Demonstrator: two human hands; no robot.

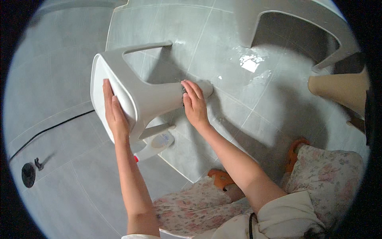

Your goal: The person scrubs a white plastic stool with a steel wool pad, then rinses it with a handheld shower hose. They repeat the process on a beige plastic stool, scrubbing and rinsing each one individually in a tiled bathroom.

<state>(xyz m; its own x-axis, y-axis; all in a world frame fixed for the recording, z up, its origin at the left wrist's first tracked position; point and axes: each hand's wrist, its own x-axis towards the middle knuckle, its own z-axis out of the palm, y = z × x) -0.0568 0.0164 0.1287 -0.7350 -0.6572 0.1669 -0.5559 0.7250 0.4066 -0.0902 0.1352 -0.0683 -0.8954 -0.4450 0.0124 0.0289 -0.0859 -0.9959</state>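
Observation:
A white plastic stool (161, 95) lies tipped on its side, its seat turned to the left and its legs pointing right. Flat against the seat, with fingers stretched out, rests my left hand (116, 115). My right hand (195, 104) presses a dark grey scrubbing pad (183, 95) onto one leg, close to its foot end. Most of the pad is hidden under the fingers. Below the stool, a clear plastic bottle (156, 145) with a red cap and a label is partly covered by my left forearm.
Wet grey tiles (250, 64) shine on the floor beyond the stool. A larger grey plastic piece of furniture (298, 12) stands at upper right, above a tan object (337, 85). A black cable (53, 127) and a round black object (28, 175) are at left. Orange footwear (221, 178) shows below.

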